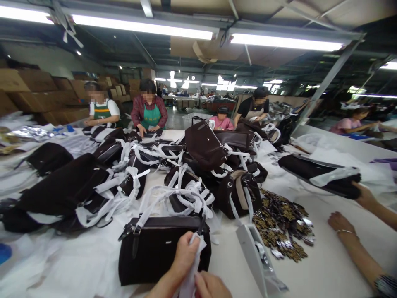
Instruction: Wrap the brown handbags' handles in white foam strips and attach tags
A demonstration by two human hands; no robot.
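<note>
A dark brown handbag [151,252] stands upright at the front of the table, its handles wrapped in white paper [170,192]. Over its right side, my left hand [185,253] is closed on a white tissue paper strip [194,269] hanging by the bag's dark strap tab. My right hand [212,285] is at the bottom edge of the view, its closed fingers pinching the lower part of that strip. Whether a strap runs inside the paper is hidden.
More dark handbags [204,145] are heaped behind and left. A tape dispenser [256,258] and a pile of brown-gold tags [283,225] are at the right. A co-worker's hands [343,225] handle another bag [319,171]. Several people work across the table.
</note>
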